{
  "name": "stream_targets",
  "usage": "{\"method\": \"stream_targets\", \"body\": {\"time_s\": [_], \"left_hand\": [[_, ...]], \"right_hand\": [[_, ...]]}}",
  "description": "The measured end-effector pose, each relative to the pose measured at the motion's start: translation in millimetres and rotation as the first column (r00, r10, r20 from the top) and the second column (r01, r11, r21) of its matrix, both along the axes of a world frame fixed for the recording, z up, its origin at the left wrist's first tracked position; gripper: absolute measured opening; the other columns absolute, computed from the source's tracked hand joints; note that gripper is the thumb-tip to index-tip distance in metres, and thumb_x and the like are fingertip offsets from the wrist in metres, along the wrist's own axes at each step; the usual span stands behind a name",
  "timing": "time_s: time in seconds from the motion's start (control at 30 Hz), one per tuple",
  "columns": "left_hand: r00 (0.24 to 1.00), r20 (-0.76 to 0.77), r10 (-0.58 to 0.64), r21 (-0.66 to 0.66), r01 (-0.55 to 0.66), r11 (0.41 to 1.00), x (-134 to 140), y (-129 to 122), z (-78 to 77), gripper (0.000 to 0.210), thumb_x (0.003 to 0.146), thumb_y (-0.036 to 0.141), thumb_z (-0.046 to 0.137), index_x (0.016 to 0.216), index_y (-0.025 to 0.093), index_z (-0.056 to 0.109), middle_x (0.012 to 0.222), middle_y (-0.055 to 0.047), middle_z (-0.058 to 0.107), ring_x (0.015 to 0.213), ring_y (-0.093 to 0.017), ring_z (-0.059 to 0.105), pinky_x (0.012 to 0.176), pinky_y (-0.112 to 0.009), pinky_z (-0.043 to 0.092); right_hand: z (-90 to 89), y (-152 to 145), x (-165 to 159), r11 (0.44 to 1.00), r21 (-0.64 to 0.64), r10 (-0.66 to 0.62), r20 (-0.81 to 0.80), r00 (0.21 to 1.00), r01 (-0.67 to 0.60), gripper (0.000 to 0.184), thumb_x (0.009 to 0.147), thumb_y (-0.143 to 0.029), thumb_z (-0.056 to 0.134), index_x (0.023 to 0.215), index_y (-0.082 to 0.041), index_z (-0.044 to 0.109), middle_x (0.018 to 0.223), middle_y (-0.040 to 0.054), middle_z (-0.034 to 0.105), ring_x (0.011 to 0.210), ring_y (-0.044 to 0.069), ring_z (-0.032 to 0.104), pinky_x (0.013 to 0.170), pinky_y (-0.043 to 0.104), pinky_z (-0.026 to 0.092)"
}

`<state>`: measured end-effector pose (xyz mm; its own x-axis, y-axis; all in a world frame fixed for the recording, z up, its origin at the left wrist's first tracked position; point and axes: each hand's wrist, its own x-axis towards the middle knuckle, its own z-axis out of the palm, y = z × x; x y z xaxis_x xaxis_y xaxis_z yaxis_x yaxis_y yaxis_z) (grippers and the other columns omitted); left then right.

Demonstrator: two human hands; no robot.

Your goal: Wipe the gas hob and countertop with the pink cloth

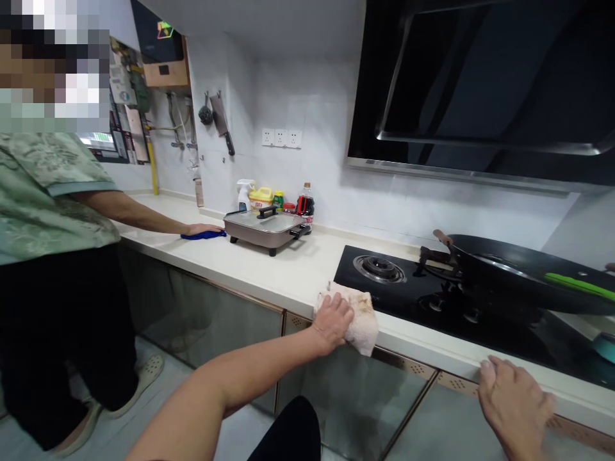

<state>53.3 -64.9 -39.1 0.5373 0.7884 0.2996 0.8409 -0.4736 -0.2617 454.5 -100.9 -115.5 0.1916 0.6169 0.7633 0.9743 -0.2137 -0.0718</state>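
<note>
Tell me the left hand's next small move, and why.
Probably slide the left hand and the stained, pale pink cloth rightward along the white countertop edge: the cloth drapes over that edge at the corner of the black glass cooktop, with the hand resting on it.

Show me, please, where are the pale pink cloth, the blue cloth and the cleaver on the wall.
Pale pink cloth (362, 323): head view, on its uncovered right part.
Blue cloth (205, 235): head view, on the middle of its visible strip.
Cleaver (221, 120): head view, on its blade.

Bottle label (302, 205) too small, nothing legible
</note>
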Motion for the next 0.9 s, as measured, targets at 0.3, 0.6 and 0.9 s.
{"method": "stream_targets", "body": {"time_s": [0.3,0.6,0.9], "left_hand": [[0.954,0.018,-0.3,0.171,0.293,0.941,210,7,-29.9,0.072,0.081,0.064,0.074,0.132,0.015,0.065,0.129,-0.021,0.061,0.116,-0.039,0.052,0.092,-0.055,0.039],[0.863,0.029,-0.504,0.401,0.452,0.797,186,12,-29.0,0.023,0.097,0.024,0.058,0.116,0.017,0.07,0.106,-0.016,0.064,0.089,-0.025,0.056,0.073,-0.039,0.036],[0.927,0.006,-0.376,0.358,0.349,0.866,-16,30,-36.8,0.037,0.103,0.047,0.051,0.13,0.024,0.061,0.113,-0.012,0.065,0.099,-0.026,0.055,0.084,-0.043,0.042]], "right_hand": [[-9.6,2,18,1.0,-0.024,0.003,0.003,1.0,-0.002,0.062,0.103,-0.05,0.018,0.129,-0.015,0.062,0.13,0.0198,0.064,0.123,0.04,0.057,0.106,0.062,0.039],[-5.7,0,21,0.998,-0.067,-0.015,-0.137,0.99,0.006,0.063,0.1,-0.056,0.022,0.137,-0.021,0.06,0.139,0.0183,0.062,0.129,0.039,0.057,0.108,0.065,0.04],[-0.6,-5,21,0.996,-0.088,-0.004,-0.096,0.995,-0.004,0.07,0.098,-0.058,0.017,0.134,-0.02,0.064,0.135,0.0166,0.065,0.126,0.038,0.06,0.106,0.06,0.044]]}}
